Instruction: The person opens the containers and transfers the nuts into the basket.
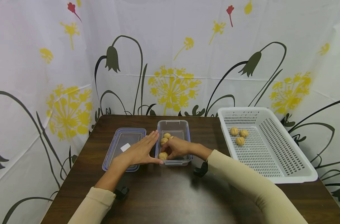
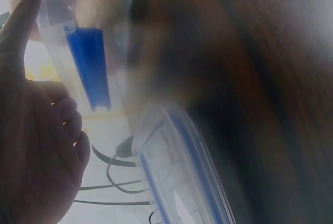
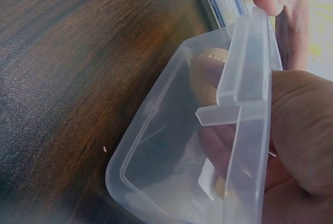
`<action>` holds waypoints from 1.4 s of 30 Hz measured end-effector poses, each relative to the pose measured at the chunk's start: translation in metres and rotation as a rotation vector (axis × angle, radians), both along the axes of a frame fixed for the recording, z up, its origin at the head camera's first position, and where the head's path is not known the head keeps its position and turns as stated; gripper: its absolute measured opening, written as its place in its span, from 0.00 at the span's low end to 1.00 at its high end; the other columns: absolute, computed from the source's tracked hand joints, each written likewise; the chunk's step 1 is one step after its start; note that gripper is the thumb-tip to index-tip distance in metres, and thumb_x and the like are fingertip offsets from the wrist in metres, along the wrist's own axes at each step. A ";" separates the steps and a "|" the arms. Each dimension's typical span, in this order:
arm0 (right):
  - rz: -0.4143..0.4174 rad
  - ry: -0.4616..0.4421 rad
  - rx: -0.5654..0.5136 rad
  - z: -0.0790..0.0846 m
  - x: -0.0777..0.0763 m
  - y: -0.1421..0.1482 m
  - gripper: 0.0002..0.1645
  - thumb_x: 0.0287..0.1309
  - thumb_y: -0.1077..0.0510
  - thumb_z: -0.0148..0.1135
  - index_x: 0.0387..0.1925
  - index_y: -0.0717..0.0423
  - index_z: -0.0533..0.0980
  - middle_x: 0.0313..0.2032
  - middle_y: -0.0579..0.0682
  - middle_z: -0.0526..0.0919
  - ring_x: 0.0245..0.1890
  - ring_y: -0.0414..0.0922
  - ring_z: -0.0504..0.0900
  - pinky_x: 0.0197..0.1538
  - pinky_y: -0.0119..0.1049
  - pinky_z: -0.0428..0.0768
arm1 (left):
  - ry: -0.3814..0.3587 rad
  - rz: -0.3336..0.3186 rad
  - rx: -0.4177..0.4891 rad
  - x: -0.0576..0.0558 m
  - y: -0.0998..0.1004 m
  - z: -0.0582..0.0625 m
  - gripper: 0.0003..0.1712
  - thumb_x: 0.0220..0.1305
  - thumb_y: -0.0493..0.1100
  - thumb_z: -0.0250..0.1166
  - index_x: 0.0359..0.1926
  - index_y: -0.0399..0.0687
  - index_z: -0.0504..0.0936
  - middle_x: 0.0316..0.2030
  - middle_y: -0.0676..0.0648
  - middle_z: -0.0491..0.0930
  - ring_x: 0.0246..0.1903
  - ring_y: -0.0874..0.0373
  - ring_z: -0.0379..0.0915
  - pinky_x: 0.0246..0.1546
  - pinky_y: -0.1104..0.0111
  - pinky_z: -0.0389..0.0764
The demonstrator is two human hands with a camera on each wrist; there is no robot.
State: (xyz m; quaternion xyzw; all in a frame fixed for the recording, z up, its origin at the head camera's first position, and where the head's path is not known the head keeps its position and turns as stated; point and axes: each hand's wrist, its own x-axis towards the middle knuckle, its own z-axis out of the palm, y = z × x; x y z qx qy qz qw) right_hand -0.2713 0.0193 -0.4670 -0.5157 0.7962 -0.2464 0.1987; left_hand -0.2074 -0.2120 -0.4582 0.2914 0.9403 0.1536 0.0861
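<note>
A clear plastic container (image 1: 174, 123) with a blue-edged rim stands on the table, holding several tan walnuts. My right hand (image 1: 177, 147) reaches inside it, fingers bent down, and pinches the walnut (image 1: 162, 156) at the front left corner. Through the clear wall in the right wrist view, a fingertip lies against that walnut (image 3: 200, 81); the other fingers are partly hidden. My left hand (image 1: 140, 150) is held along the container's left side with straight fingers, its thumb at the front left corner. Under the left hand lies the blue-edged lid (image 1: 116, 146), partly covered.
To the right stands a white perforated basket (image 1: 270, 179) with three walnuts (image 1: 240, 141) towards its left side. The dark wooden table (image 1: 164, 193) extends in front of the container. A flower-printed curtain (image 1: 170, 40) hangs behind the table.
</note>
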 end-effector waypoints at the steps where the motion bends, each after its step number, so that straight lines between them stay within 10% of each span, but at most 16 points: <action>1: -0.001 0.004 0.000 0.000 0.000 0.000 0.15 0.58 0.67 0.77 0.47 0.65 0.87 0.39 0.53 0.92 0.39 0.43 0.91 0.45 0.27 0.86 | 0.001 -0.001 0.000 0.000 0.000 0.000 0.72 0.61 0.74 0.70 0.83 0.32 0.44 0.84 0.34 0.39 0.84 0.39 0.37 0.80 0.42 0.51; 42: -0.057 -0.008 -0.055 0.048 -0.011 0.041 0.21 0.55 0.58 0.83 0.48 0.61 0.86 0.41 0.49 0.91 0.39 0.35 0.89 0.46 0.27 0.86 | -0.012 0.014 0.001 -0.001 0.000 -0.003 0.73 0.60 0.76 0.69 0.84 0.34 0.44 0.85 0.35 0.38 0.84 0.39 0.36 0.80 0.42 0.50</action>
